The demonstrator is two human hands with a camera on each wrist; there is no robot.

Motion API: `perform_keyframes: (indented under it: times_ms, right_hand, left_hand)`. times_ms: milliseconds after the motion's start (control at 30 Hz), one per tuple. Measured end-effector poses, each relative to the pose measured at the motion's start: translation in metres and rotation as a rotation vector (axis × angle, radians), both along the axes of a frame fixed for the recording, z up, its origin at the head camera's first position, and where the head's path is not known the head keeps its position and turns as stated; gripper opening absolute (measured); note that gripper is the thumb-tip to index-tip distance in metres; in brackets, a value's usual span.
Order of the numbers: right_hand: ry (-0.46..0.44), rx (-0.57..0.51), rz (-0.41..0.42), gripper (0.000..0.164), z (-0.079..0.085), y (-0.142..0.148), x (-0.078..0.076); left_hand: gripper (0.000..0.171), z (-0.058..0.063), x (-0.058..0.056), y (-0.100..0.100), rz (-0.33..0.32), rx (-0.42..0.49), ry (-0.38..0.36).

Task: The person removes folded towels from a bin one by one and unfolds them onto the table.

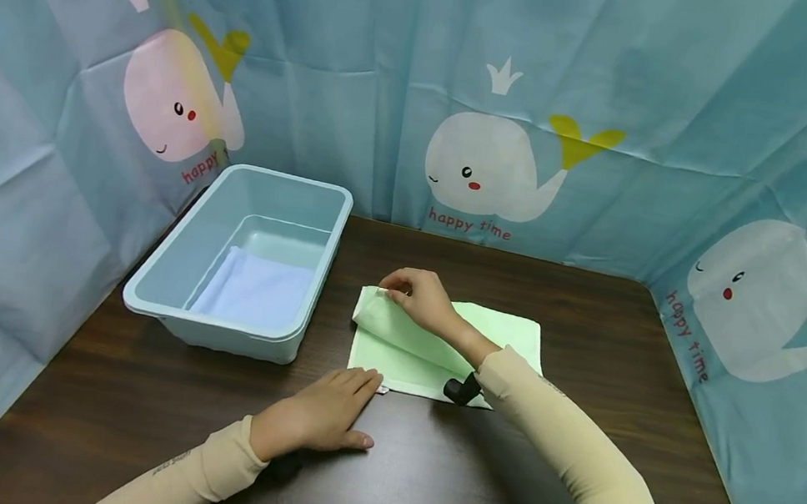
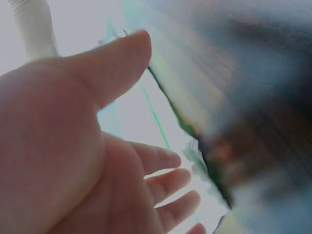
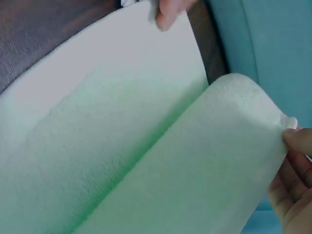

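Observation:
A pale green towel (image 1: 514, 333) lies on the dark wooden table, its upper layer lifted along a slanting fold. My right hand (image 1: 428, 301) pinches the towel's far left corner between thumb and fingers; in the right wrist view that corner stands raised beside the thumb (image 3: 297, 141). My left hand (image 1: 323, 410) rests palm down with straight fingers, the fingertips at the near left corner, beside a small white tag (image 1: 382, 390). Its thumb (image 2: 122, 63) points away from the other fingers in the left wrist view.
Left of the towel stands a light blue plastic basin (image 1: 232, 319) with a folded lavender cloth (image 1: 263, 289) inside. A blue curtain (image 1: 360, 112) printed with whales closes in the back and sides of the table (image 1: 613, 328).

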State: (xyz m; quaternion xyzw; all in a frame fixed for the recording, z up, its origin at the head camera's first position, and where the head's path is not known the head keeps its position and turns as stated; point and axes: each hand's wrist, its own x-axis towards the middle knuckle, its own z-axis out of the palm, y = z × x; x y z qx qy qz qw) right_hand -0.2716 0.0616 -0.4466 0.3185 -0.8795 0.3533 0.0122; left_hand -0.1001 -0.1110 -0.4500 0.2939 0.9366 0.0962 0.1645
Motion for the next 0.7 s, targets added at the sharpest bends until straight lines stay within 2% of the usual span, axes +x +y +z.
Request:
perform_keyframes:
  times_ms: [300,567,700]
  right_hand:
    - [-0.023,0.021,-0.020,0.013,0.005,0.002,-0.013]
    - [-0.017,0.033,-0.035,0.014,0.009,0.001,-0.028]
    - [-0.016,0.037,-0.046,0.015,0.011,0.000,-0.037]
  left_hand:
    - [0.098,-0.006,-0.008,0.002,-0.033,-0.036,-0.045]
    - [0.106,-0.006,-0.006,-0.007,-0.082,-0.028,-0.085]
    - [0.107,-0.004,-0.002,-0.009,-0.094,-0.029,-0.077]
